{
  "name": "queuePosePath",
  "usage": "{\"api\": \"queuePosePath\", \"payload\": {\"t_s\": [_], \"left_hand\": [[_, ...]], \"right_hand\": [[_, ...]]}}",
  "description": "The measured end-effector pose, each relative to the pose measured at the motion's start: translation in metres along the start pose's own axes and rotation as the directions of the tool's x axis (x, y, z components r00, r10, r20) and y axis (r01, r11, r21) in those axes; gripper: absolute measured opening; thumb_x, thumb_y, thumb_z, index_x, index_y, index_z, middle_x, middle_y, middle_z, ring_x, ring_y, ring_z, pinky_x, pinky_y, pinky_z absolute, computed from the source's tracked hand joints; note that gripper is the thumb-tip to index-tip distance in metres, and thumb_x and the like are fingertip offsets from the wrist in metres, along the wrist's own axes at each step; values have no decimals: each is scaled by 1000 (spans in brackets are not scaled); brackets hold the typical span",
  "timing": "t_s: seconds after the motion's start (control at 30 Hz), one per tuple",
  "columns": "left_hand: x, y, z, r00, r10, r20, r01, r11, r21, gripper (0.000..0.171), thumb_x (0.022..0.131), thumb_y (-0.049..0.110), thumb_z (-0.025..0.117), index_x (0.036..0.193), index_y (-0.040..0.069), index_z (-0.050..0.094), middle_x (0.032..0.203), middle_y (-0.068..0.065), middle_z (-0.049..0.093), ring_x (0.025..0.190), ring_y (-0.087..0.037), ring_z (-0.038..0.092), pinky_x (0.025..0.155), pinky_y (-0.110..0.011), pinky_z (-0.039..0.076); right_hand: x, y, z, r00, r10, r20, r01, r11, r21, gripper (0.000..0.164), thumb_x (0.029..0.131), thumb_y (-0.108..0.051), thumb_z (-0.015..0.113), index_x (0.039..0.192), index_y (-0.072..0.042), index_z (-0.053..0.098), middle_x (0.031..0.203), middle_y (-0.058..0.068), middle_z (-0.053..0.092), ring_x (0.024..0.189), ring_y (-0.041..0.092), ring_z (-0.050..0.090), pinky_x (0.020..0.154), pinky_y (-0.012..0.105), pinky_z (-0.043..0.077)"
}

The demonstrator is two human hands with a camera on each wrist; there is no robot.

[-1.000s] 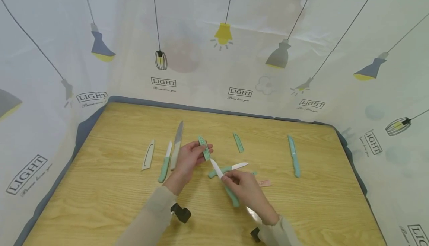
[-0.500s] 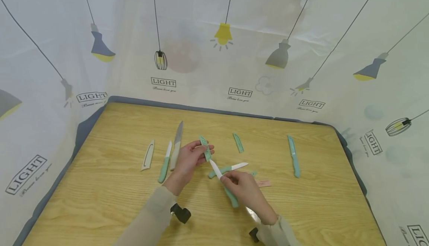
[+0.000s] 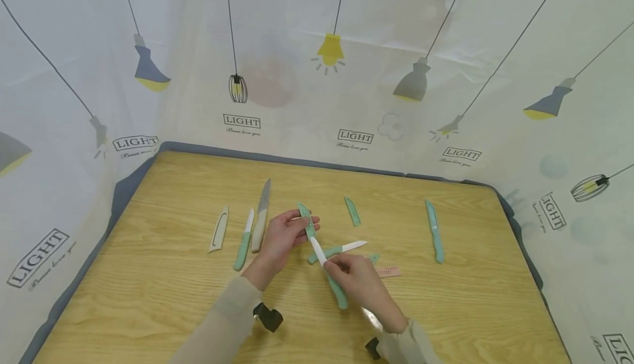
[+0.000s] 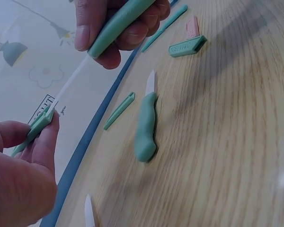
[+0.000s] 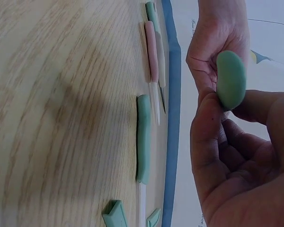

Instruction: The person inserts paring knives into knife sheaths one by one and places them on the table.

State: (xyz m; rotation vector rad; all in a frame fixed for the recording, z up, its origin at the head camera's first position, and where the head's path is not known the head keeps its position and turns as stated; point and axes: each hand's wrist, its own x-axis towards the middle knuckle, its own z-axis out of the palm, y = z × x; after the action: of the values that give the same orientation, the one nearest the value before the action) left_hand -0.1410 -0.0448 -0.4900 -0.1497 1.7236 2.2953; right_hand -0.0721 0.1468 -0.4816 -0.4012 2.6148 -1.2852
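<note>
My left hand (image 3: 284,237) pinches a green knife sheath (image 3: 305,221) between thumb and fingers, its open end towards the right hand. My right hand (image 3: 359,281) grips a paring knife with a green handle (image 3: 338,293) and a white blade (image 3: 319,250), near where blade and handle meet. The blade's tip meets the sheath's mouth; how far inside it sits I cannot tell. In the left wrist view, blade (image 4: 71,80) and sheath (image 4: 38,124) are roughly in line above the table. Below them lies another green-handled paring knife (image 3: 327,254).
On the wooden table (image 3: 163,287) lie a cream sheath (image 3: 219,231), a green-handled knife (image 3: 243,248), a larger cream-handled knife (image 3: 261,215), a green sheath (image 3: 353,211) and a blue knife (image 3: 435,232). A pink sheath (image 3: 390,272) and a green one (image 3: 373,257) lie beside the right hand.
The left hand has shifted the sheath slightly right and towards the knife. The right hand has swung the knife's handle a little left, bringing blade and sheath closer to one line.
</note>
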Motion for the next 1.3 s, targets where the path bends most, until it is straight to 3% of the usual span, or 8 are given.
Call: {"api": "queuePosePath", "payload": {"t_s": [0.33,0.7,1.3], "left_hand": [[-1,1,2,999,-6,41,6,1000,4,40,98,10,55,131,-12,51,115,-17,68,102,-22,66,81,-29,55],[-1,-2,4,995,-10,99,7,1000,29,38,98,11,54,128,-13,52,116,-19,67,105,-26,65,86,-34,54],[-3,-5,12,991,-16,132,12,999,31,41,98,12,55,131,-13,50,114,-17,68,104,-23,66,85,-32,54]], "right_hand": [[-1,0,1,999,-26,-19,26,1000,-5,32,97,-33,57,97,-6,74,65,-10,59,45,1,38,39,17,35],[-2,0,4,999,-31,-41,30,999,-21,30,96,-32,58,95,-7,74,62,-11,56,45,0,37,39,16,33],[-1,0,5,998,-42,-45,42,999,-17,30,98,-29,56,95,-5,73,59,-11,54,45,-1,39,39,15,33]]}}
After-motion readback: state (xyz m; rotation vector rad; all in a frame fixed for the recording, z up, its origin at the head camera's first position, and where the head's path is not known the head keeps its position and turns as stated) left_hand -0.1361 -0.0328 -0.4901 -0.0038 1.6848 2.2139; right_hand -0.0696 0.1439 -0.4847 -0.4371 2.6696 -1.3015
